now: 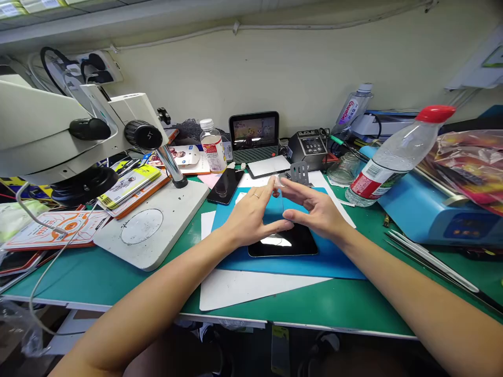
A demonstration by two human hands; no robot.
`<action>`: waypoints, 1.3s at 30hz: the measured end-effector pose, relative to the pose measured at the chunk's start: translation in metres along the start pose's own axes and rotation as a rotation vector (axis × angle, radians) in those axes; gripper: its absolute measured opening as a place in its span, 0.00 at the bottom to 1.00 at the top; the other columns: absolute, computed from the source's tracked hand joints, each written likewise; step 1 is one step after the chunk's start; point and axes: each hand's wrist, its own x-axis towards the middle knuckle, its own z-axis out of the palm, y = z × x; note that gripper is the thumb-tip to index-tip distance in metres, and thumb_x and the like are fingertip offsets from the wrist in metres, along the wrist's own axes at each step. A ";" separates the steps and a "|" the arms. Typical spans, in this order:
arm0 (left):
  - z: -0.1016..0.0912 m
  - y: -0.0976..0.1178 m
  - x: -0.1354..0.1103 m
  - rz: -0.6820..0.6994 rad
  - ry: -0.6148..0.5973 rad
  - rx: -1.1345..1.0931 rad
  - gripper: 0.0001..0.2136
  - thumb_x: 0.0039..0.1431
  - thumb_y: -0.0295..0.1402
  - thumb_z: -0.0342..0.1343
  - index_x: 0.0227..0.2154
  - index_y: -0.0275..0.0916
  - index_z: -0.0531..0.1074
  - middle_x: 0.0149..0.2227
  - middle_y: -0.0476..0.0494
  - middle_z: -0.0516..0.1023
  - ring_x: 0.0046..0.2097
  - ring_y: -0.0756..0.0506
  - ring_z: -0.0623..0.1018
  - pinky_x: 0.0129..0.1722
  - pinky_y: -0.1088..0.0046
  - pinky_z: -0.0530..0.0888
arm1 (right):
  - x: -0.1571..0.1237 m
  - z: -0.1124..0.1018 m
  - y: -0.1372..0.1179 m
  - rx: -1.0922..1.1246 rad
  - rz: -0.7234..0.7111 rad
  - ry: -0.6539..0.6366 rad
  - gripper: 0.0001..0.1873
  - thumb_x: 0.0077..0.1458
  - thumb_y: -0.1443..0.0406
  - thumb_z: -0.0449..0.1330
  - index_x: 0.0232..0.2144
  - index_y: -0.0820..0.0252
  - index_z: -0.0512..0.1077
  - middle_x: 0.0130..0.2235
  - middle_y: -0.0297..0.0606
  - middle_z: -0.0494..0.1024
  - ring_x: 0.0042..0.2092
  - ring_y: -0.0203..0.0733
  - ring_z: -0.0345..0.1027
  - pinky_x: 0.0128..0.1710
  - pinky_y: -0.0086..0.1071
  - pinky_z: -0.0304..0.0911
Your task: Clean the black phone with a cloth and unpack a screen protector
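Observation:
A black phone [291, 246] lies face up on a blue mat [338, 262] in the middle of the green bench. Just above its far end, both hands hold a clear screen protector [275, 208] by its edges. My left hand [248, 215] grips the sheet's left side with thumb and fingers and wears a ring. My right hand [316, 210] grips the right side, thumb underneath. The sheet is nearly see-through and its outline is hard to trace.
A microscope [58, 131] on a white base [157, 230] stands at the left. A second dark phone [226, 186], small bottle [213, 146], small screen [254, 133] and soldering station [310, 146] sit behind. At right are a tilted water bottle [393, 157], blue machine [432, 209] and long metal tools [428, 259].

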 end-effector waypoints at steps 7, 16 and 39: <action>-0.006 -0.004 -0.002 0.028 -0.068 -0.152 0.44 0.62 0.48 0.57 0.71 0.45 0.36 0.65 0.36 0.65 0.61 0.35 0.71 0.54 0.58 0.72 | -0.003 -0.001 -0.003 -0.046 -0.098 -0.045 0.42 0.55 0.55 0.67 0.67 0.48 0.56 0.59 0.42 0.74 0.58 0.52 0.70 0.61 0.53 0.62; -0.008 -0.013 -0.004 0.104 -0.100 -0.321 0.43 0.59 0.44 0.61 0.70 0.50 0.40 0.67 0.38 0.60 0.55 0.40 0.75 0.53 0.61 0.73 | -0.007 -0.007 -0.009 -0.496 -0.279 -0.047 0.49 0.56 0.53 0.65 0.71 0.51 0.44 0.63 0.46 0.70 0.62 0.57 0.66 0.60 0.54 0.62; -0.026 -0.013 -0.006 0.230 -0.237 0.138 0.31 0.60 0.49 0.57 0.62 0.38 0.65 0.59 0.37 0.73 0.51 0.38 0.77 0.52 0.59 0.69 | -0.029 -0.053 -0.001 -0.596 -0.280 -0.151 0.23 0.50 0.54 0.69 0.49 0.49 0.77 0.59 0.43 0.74 0.59 0.57 0.67 0.59 0.52 0.64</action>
